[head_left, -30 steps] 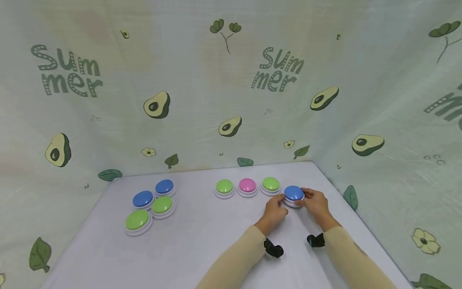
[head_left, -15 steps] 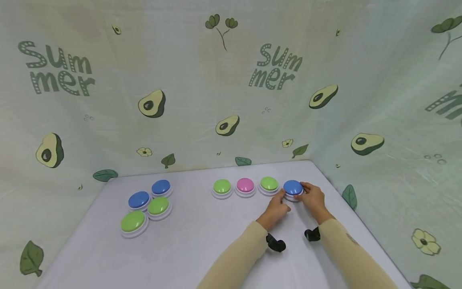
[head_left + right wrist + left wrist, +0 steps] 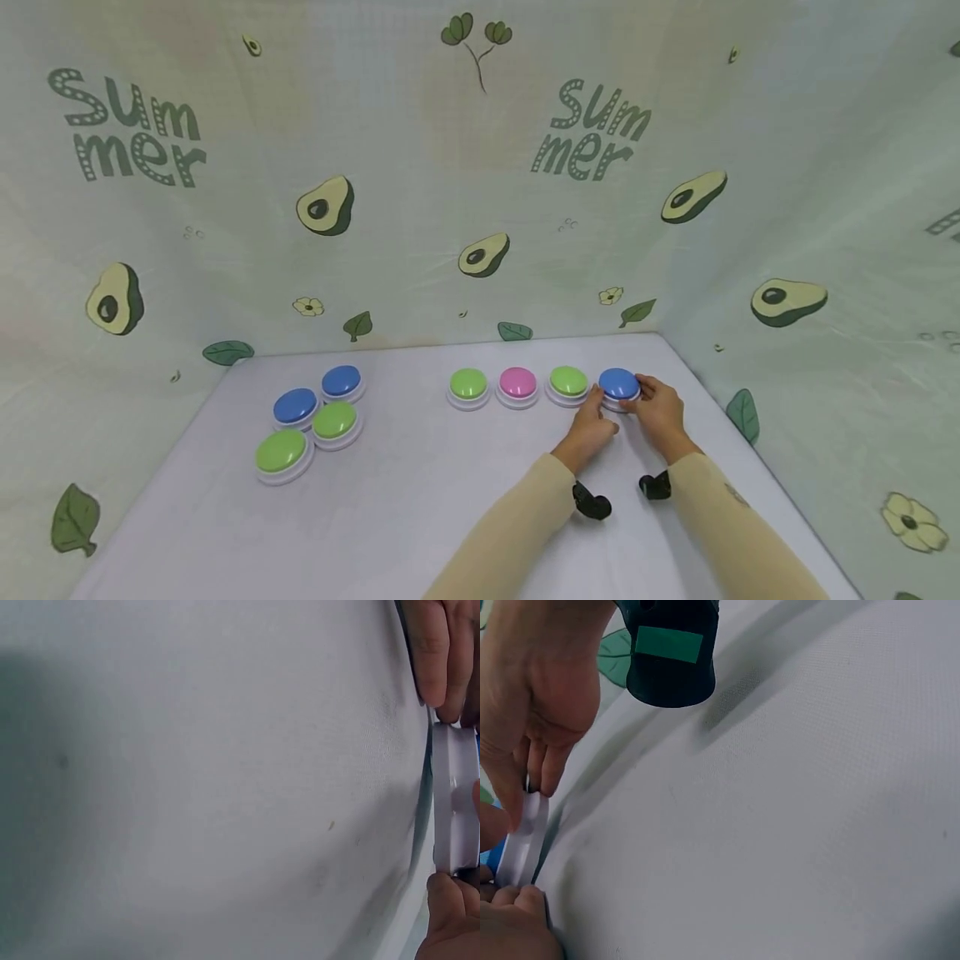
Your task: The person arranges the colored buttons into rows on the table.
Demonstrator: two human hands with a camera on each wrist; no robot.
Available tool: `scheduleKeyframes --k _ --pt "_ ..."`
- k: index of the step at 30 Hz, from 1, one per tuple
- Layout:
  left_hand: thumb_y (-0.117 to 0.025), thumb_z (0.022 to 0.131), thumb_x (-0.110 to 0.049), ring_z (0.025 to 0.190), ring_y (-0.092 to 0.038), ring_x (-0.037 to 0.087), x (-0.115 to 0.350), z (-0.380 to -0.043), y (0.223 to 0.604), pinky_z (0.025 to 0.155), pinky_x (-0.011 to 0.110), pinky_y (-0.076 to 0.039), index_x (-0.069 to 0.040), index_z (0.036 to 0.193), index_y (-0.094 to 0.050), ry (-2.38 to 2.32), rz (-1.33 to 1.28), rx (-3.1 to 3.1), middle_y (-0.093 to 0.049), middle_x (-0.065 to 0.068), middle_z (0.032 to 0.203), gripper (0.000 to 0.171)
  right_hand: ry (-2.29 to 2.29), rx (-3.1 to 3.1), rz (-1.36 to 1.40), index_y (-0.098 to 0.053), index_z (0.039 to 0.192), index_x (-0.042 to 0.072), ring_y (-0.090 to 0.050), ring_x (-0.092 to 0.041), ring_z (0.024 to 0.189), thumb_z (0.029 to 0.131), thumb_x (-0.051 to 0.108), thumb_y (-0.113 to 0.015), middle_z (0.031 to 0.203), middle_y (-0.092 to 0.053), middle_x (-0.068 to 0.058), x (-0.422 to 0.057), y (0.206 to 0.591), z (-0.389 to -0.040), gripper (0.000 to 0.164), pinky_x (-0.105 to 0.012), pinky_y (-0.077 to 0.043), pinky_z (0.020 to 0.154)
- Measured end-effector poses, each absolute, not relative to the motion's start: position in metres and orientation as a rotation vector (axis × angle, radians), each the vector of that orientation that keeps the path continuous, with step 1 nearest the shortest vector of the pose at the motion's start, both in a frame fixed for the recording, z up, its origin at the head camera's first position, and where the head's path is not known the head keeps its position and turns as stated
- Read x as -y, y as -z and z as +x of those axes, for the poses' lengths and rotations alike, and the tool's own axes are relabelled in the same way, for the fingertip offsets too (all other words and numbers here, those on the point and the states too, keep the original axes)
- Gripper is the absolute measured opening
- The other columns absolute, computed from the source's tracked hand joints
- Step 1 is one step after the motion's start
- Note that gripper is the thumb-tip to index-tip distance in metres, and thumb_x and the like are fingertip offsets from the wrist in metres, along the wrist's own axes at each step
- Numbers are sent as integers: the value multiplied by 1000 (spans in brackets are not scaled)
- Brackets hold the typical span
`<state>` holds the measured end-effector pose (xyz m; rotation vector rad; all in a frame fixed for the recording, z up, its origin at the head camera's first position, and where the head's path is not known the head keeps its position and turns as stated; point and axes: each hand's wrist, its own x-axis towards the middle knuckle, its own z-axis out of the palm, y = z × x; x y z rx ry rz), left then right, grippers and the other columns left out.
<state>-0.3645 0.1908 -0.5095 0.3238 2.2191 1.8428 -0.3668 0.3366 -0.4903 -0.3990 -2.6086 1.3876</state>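
Note:
A blue push button [image 3: 618, 383] with a white round base stands at the right end of a row of buttons. My right hand [image 3: 660, 415] grips the right side of its base, thumb at the front and fingers reaching around behind. The left hand [image 3: 588, 431] touches the base's left side with fairly straight fingers, its thumb standing off. In the right wrist view the white base [image 3: 455, 796] sits between both hands' fingertips. Left of it in the row are a green button [image 3: 568, 381], a pink button [image 3: 517, 382] and another green button [image 3: 468, 384].
At the table's left, two blue buttons, including one farther back [image 3: 342, 381], and two green buttons, including the nearest [image 3: 281, 451], form a cluster. A printed cloth [image 3: 405, 275] hangs along the back and sides of the white table [image 3: 360, 533].
Both hands have moved the blue button away from me, bringing it about level with the row. The other buttons keep their places while the head view shifts slightly.

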Motion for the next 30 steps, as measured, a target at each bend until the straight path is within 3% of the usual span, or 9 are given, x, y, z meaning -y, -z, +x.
scheduleKeyframes --k 7,16,25,30 --pt "-64 76 11 155 -32 22 -195 -369 505 125 29 -29 4 157 -42 -1824 318 -2298 -35 10 169 84 -1413 2627 -392 -39 155 -9 -40 -47 146 94 -1 -75 154 -43 -30 -338 489 -376 71 -54 -33 122" --pt "-65 92 1 155 -31 20 -196 -373 513 125 28 -27 0 160 -39 -1748 291 -2302 -31 8 171 73 -1415 2665 -367 -37 154 -13 -38 -49 147 95 1 -75 153 -42 -34 -340 496 -380 72 -56 -34 122" --pt "-62 93 1 143 -52 25 -196 -369 509 121 29 -36 -4 162 -38 -1687 263 -2333 -30 7 171 73 -1401 2683 -346 -34 156 -12 -37 -49 147 95 3 -75 154 -40 -34 -342 500 -385 75 -57 -32 122" --pt "-62 93 0 142 -52 21 -193 -368 503 121 26 -36 -6 162 -39 -1665 251 -2327 -32 4 171 72 -1357 2702 -343 -35 156 -11 -37 -49 147 95 6 -76 153 -42 -33 -343 501 -388 76 -57 -31 123"
